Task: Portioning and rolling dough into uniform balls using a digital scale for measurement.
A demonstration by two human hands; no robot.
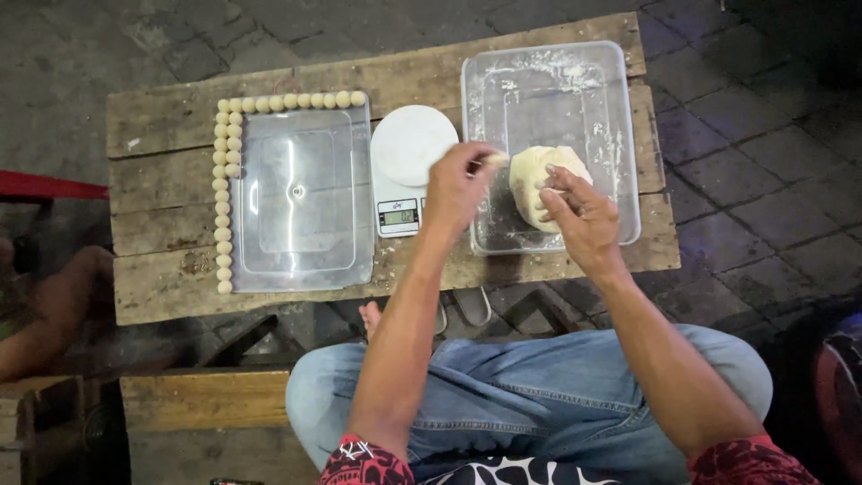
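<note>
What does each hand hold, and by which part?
Left hand pinches a small dough piece in its fingertips. Right hand presses the dough lump, not lifting it.

Wooden table (pixel 162 126) (rough planks) carries lid (pixel 301 202), scale (pixel 409 166), tub (pixel 620 135).

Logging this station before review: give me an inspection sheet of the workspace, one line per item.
Surface: weathered wooden plank table, low, floury near the right tub.
Job's things: pale dough lump in flour-dusted clear plastic tub; small dough piece; row of small round dough balls along top and left of clear plastic lid; white digital kitchen scale, platter bare.
Clutter: nothing seen.
Grip: left hand pinches the small piece; right hand rests fingers on the lump.
Cables: nothing seen.
Surroundings: dark stone paving; another person's arm at left; wooden bench below.
</note>
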